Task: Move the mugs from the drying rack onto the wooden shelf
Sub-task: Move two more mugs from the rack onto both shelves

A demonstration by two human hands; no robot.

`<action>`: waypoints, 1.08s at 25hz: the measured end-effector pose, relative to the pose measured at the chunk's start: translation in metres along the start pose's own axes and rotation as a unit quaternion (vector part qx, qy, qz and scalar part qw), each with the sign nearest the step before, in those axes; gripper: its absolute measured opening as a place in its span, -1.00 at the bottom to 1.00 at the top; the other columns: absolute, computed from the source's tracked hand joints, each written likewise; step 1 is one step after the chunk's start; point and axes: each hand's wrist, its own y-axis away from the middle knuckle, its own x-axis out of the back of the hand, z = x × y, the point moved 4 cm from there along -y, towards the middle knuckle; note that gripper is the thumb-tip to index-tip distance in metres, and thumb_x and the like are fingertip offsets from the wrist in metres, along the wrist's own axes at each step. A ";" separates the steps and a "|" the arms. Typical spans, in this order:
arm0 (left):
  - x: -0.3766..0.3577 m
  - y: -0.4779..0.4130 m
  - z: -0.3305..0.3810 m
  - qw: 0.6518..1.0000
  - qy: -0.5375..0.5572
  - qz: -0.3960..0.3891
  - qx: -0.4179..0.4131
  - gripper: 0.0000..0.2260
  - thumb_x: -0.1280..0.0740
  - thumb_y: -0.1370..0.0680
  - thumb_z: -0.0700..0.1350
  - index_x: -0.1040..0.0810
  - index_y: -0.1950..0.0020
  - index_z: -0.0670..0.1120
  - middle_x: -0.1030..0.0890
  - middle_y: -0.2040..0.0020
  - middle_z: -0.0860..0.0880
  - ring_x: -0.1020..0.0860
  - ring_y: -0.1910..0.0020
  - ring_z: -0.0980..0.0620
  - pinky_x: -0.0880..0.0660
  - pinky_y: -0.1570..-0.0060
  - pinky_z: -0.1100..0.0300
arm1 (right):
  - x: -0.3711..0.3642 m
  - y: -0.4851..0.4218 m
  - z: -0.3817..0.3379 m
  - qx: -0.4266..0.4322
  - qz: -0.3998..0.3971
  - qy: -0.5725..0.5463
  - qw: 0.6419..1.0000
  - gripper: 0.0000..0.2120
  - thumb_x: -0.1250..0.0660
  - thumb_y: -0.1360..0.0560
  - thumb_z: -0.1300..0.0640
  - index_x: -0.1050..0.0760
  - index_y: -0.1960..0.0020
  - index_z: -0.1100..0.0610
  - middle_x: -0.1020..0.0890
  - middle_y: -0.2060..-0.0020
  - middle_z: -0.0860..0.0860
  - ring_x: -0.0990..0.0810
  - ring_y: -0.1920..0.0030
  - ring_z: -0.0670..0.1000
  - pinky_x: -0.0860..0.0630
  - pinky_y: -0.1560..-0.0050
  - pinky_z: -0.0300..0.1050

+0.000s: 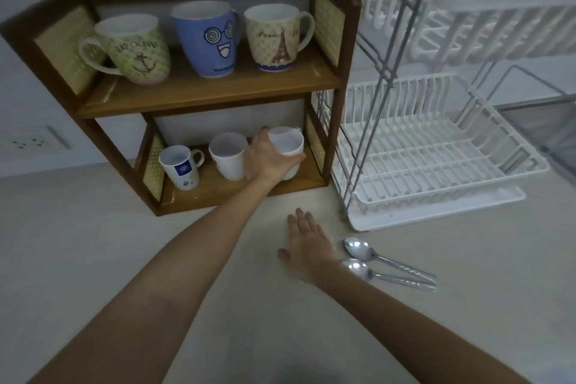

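Setting a white mug on the shelf's lower board, the left hand grips it; the right hand lies flat and empty on the tabletop. The rack looks empty, so next comes letting go, gently.

Wooden shelf: stands on the worktop against the wall, two tiers.
Upper tier, left to right: anchor mug, tilted; face mug; tower mug.
Lower tier, left to right: small mug; plain mug; end mug, with the left hand around it.
Drying rack: just right of the shelf, two tiers.
Two spoons: on the worktop before the rack, side by side.
Right hand: just left of the spoons.
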 end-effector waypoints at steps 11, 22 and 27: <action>-0.044 -0.036 -0.007 0.999 -0.026 -0.022 0.013 -0.15 -0.54 -0.24 0.18 -0.31 -0.42 -0.09 -0.46 -0.34 -0.12 -0.43 -0.31 -0.12 -0.45 -0.23 0.02 | -0.029 -0.009 0.006 0.008 0.000 0.067 0.998 -0.24 0.07 -0.54 -0.27 0.26 -0.53 0.14 0.23 -0.54 0.13 0.25 -0.52 0.16 0.17 -0.47 0.19; -0.032 -0.031 -0.008 0.998 -0.036 -0.053 -0.029 -0.20 -0.46 -0.39 0.12 -0.18 -0.50 -0.10 -0.32 -0.44 -0.16 -0.33 -0.40 -0.15 -0.35 -0.35 0.00 | -0.032 -0.011 0.009 0.010 -0.009 0.105 0.994 -0.22 0.12 -0.52 -0.31 0.31 -0.52 0.14 0.26 -0.53 0.13 0.25 -0.52 0.16 0.13 -0.47 0.19; 0.039 0.015 -0.012 0.990 0.014 -0.011 -0.141 -0.68 -0.33 -0.53 -0.08 -0.50 -0.29 -0.04 -0.55 -0.25 -0.05 -0.51 -0.22 0.01 -0.44 -0.17 0.20 | -0.014 -0.004 0.005 -0.003 -0.038 0.060 0.997 -0.20 0.02 -0.52 -0.31 0.26 -0.53 0.11 0.18 -0.55 0.10 0.19 -0.53 0.12 0.03 -0.48 0.14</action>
